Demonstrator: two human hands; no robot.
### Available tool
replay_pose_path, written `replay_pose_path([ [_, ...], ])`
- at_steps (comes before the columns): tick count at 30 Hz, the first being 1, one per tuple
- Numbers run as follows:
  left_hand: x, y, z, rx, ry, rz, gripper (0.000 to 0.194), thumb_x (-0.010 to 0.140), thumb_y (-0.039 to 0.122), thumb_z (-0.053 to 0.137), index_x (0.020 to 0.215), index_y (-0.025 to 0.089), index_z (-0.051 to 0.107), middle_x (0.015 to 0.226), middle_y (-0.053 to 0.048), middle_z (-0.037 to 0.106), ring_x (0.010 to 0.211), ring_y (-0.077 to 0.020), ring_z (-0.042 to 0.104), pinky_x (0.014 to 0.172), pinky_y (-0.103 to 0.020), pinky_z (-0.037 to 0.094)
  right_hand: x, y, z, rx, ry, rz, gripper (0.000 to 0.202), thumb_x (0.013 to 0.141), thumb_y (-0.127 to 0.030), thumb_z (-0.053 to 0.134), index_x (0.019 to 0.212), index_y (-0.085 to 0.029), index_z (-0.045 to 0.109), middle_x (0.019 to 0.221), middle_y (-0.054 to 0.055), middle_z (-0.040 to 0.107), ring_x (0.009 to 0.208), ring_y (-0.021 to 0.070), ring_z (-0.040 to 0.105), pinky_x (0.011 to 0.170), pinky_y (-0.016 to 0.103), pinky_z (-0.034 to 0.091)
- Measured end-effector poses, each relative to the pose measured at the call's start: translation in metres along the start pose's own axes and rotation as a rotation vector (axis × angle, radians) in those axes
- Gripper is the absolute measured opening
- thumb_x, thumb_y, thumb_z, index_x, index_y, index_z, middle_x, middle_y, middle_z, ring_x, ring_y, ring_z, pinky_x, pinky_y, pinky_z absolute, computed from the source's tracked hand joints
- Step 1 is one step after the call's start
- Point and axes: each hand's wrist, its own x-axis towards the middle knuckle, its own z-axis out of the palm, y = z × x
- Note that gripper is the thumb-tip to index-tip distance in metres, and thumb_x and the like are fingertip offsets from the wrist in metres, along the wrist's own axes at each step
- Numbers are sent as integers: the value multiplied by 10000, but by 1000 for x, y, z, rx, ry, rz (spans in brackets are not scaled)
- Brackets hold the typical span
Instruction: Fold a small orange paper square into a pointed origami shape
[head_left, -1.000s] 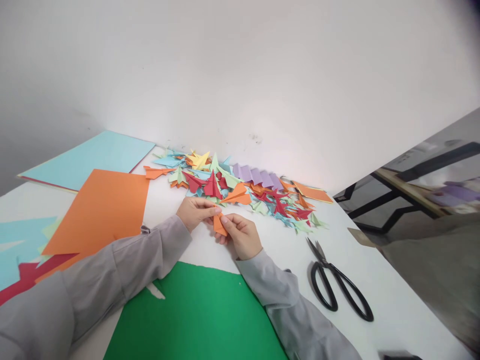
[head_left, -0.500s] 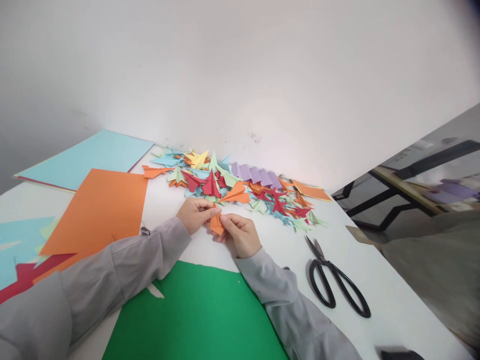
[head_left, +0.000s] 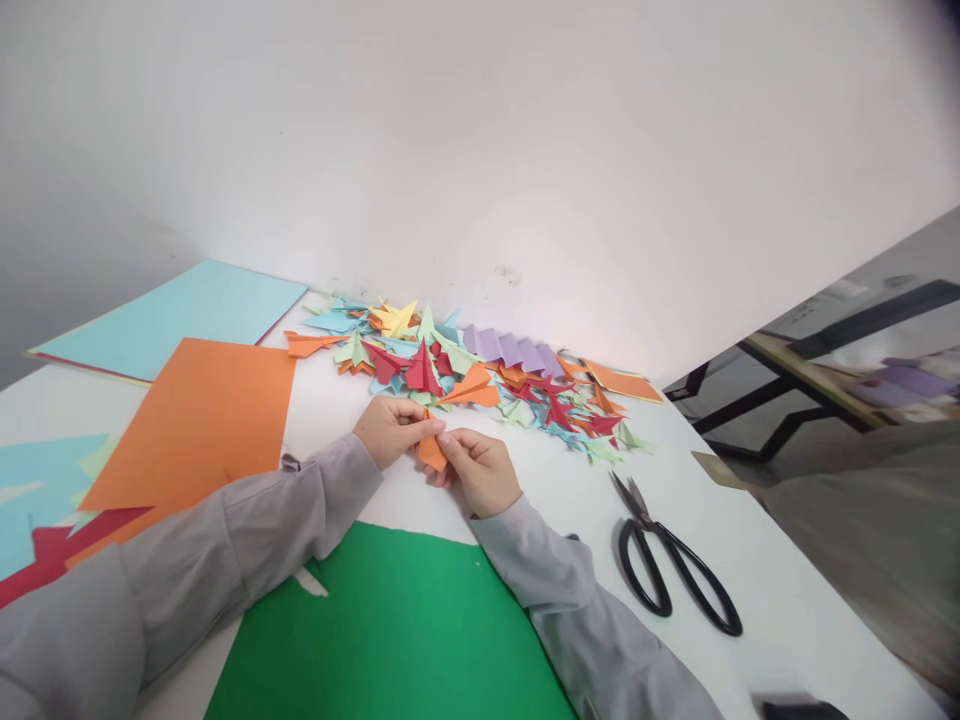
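Observation:
A small folded orange paper is held between my two hands above the white table. My left hand pinches its upper part with thumb and fingers. On the other side, my right hand grips its right edge, thumb on top and fingers partly hidden below. Just behind my hands lies an orange paper plane, at the front of a heap of folded papers in many colours. A red folded piece stands in that heap.
Black-handled scissors lie to the right. A green sheet is under my forearms. Orange sheets and a light blue sheet rest at the left. Purple pleated paper sits by the wall.
The folded orange paper looks narrower and more closed between my fingers. My right hand has shifted very slightly to the left.

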Motion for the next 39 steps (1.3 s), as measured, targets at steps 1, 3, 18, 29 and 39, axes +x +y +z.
replay_pose_path([
  [1, 0, 0, 0, -3, 2, -5, 247, 555, 336, 718, 553, 116, 606, 432, 14, 549, 399, -80, 498, 402, -181, 397, 0, 0, 0, -5, -2, 0, 335, 726, -469, 574, 647, -147, 620, 506, 28, 652, 363, 98, 542, 357, 188, 409],
  [3, 0, 0, 0, -11, 4, -16, 256, 549, 338, 721, 541, 114, 597, 427, 14, 544, 396, -78, 493, 402, -183, 398, 0, 0, 0, -14, -4, 1, 334, 727, -469, 573, 656, -146, 622, 515, 30, 657, 364, 99, 545, 356, 187, 407],
  [18, 0, -1, -1, -90, 13, -38, 318, 535, 394, 721, 502, 105, 593, 434, 5, 524, 386, -79, 473, 385, -201, 370, -2, -2, 3, -37, 8, -31, 324, 725, -463, 576, 633, -155, 618, 459, 11, 620, 341, 100, 512, 340, 195, 391],
  [29, 1, 0, 0, -79, 23, -47, 336, 604, 419, 670, 524, 100, 602, 413, -12, 542, 368, -84, 478, 376, -202, 362, -2, -1, 3, -41, 6, -34, 313, 720, -459, 581, 641, -158, 622, 476, 13, 627, 347, 102, 512, 349, 200, 390],
  [39, 2, 0, 1, -186, 13, -98, 446, 647, 522, 590, 528, 93, 605, 408, -36, 545, 349, -98, 473, 365, -219, 350, -1, 0, 3, -6, -3, -29, 303, 718, -452, 589, 651, -158, 620, 477, 10, 625, 350, 104, 517, 352, 203, 396],
])
